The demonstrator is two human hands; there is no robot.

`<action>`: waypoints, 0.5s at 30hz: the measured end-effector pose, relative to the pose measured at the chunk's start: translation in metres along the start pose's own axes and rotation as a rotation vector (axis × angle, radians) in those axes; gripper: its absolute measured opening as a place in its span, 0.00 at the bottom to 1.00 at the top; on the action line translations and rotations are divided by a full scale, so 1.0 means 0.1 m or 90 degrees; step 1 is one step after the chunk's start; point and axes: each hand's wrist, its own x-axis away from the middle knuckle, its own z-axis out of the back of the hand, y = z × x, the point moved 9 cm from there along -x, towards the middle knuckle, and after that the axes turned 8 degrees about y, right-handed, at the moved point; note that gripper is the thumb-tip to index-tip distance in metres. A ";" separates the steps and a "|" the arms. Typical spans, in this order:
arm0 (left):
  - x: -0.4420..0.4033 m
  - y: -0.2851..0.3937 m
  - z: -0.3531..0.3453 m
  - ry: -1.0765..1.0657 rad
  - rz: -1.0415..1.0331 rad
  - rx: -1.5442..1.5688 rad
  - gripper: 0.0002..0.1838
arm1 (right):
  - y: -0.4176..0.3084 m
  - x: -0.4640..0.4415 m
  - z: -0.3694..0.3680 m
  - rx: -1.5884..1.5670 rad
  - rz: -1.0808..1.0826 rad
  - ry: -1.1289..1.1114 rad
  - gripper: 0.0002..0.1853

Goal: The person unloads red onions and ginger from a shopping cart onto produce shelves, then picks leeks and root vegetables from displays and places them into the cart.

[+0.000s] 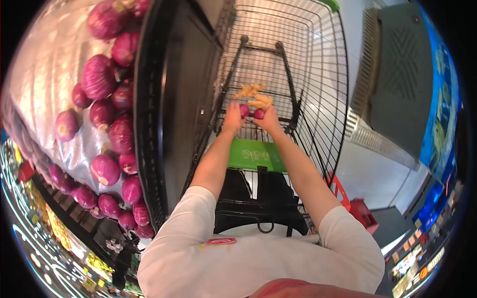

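Note:
Both arms reach forward into a wire shopping cart (pixel 322 74). My left hand (pixel 232 118) is closed around a small red onion (pixel 244 110), part of which shows at the thumb side. Another red onion (pixel 259 113) is in my right hand (pixel 269 120), its fingers curled around the far side. Just beyond the hands lie knobbly yellow pieces that look like ginger root (pixel 250 90), low in the cart. A second yellow piece (pixel 261 101) is right by my right fingertips. The green panel (pixel 255 155) of the cart sits below my forearms.
Many red onions (pixel 99 77) lie on a silvery display surface (pixel 49 79) at left, behind a black rim (pixel 151 114). A grey mat-like panel (pixel 401 74) and blue packaging (pixel 439 109) are at right. A red basket-like object (pixel 362 213) stands near my right elbow.

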 end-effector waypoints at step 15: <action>0.62 0.88 1.98 -0.035 0.241 0.305 0.43 | 0.55 0.75 1.15 -0.091 -0.070 0.059 0.50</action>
